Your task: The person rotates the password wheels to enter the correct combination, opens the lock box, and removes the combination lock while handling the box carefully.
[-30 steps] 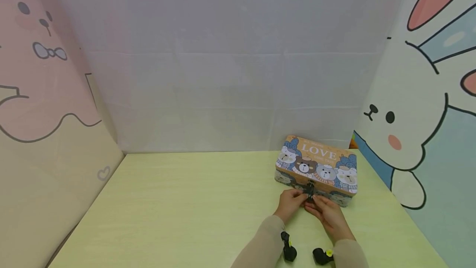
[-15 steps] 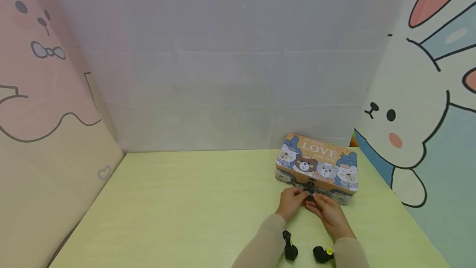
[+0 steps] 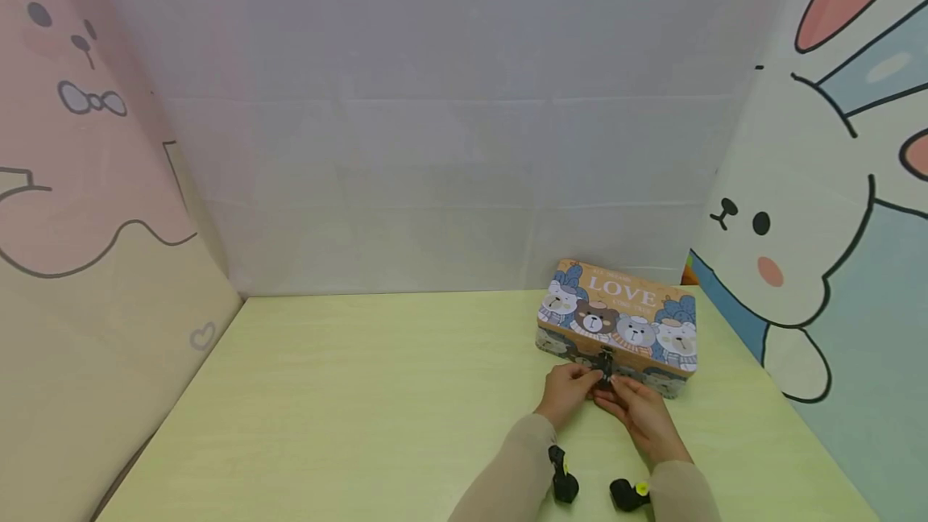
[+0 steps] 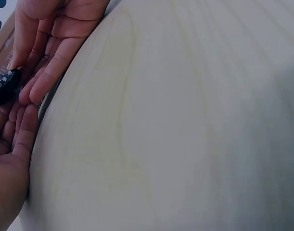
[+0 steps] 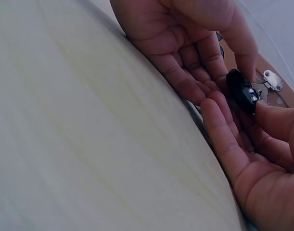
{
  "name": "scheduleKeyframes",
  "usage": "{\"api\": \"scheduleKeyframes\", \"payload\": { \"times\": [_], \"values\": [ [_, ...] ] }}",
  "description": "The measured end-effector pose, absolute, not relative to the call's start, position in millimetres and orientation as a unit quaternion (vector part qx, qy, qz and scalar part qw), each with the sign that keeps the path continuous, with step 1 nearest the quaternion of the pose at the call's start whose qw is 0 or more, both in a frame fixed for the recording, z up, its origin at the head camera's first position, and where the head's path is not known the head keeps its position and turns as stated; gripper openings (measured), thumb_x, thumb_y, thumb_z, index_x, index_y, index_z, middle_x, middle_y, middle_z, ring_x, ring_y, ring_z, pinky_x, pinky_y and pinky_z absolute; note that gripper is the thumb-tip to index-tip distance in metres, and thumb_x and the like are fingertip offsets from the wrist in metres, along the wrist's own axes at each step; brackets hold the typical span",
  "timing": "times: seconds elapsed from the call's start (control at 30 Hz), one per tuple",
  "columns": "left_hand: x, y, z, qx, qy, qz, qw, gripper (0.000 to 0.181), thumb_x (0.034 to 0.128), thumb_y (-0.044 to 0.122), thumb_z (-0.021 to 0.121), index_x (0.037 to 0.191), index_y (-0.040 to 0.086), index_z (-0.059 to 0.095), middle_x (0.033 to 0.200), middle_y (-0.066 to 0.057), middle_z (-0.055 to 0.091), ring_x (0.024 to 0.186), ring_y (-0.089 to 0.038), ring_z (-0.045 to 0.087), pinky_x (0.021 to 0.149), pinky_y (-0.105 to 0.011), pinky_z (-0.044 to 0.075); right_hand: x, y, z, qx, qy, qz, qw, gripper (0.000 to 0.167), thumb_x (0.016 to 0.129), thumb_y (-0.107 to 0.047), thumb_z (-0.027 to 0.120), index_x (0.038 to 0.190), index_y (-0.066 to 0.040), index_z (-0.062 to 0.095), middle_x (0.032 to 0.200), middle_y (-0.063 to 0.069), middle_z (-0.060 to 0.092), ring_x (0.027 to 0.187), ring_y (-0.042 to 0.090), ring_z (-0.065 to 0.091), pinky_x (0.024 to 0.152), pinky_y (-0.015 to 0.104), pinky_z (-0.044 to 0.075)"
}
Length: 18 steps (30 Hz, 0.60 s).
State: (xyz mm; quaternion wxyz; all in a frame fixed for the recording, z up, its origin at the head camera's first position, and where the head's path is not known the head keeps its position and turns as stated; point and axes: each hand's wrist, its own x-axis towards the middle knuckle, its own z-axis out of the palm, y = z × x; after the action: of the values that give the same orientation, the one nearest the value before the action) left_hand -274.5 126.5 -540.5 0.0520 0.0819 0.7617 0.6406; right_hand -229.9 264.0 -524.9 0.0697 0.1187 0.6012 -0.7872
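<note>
A tin box point(image 3: 622, 314) with a bear picture and "LOVE" on its lid lies closed at the table's right. At its front hangs a small black combination padlock point(image 5: 241, 90) with silver number dials, next to the metal latch point(image 5: 273, 81). My left hand point(image 3: 565, 393) pinches the padlock from the left with thumb and fingers. From the right, my right hand point(image 3: 647, 422) holds it too, thumb by the dials and fingers curled beneath. Fingertips of both hands meet under the padlock. Whether its shackle is locked is hidden.
The pale yellow-green table point(image 3: 362, 393) stretches to the left of the box. Beside the sleeves are two black devices with yellow spots, one by the left sleeve point(image 3: 507, 466), one by the right sleeve point(image 3: 685, 494). A rabbit-print wall point(image 3: 790, 264) stands close on the right.
Both hands stay at the padlock with hardly any visible movement. The whole head view has shifted slightly; the box stays in place.
</note>
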Motion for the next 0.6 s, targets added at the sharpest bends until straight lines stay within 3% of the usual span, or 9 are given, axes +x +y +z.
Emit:
{"api": "scheduleKeyframes", "payload": {
  "times": [0.3, 0.6],
  "values": [
    [-276.1, 125.4, -539.5, 0.065, 0.690, 0.715, 0.090, 0.021, 0.0861, 0.008, 0.067, 0.104, -0.001, 0.073, 0.080, -0.001, 0.070, 0.067, -0.009, 0.064, 0.066, -0.025, 0.055, -230.5, 264.0, -525.4, 0.120, 0.602, -0.786, 0.068, 0.047, 0.109, -0.005, 0.032, 0.147, 0.019, 0.019, 0.098, 0.006, 0.064, 0.088, 0.011, 0.068, 0.088, 0.029, 0.053],
    [-277.3, 122.2, -542.6, 0.093, 0.711, 0.692, 0.088, 0.021, 0.0874, 0.009, 0.073, 0.105, -0.003, 0.076, 0.102, -0.007, 0.074, 0.090, -0.010, 0.067, 0.077, -0.025, 0.054, -229.6, 263.4, -524.2, 0.116, 0.602, -0.787, 0.070, 0.046, 0.109, -0.005, 0.031, 0.146, 0.019, 0.021, 0.097, 0.005, 0.066, 0.089, 0.011, 0.069, 0.088, 0.029, 0.053]
  ]
}}
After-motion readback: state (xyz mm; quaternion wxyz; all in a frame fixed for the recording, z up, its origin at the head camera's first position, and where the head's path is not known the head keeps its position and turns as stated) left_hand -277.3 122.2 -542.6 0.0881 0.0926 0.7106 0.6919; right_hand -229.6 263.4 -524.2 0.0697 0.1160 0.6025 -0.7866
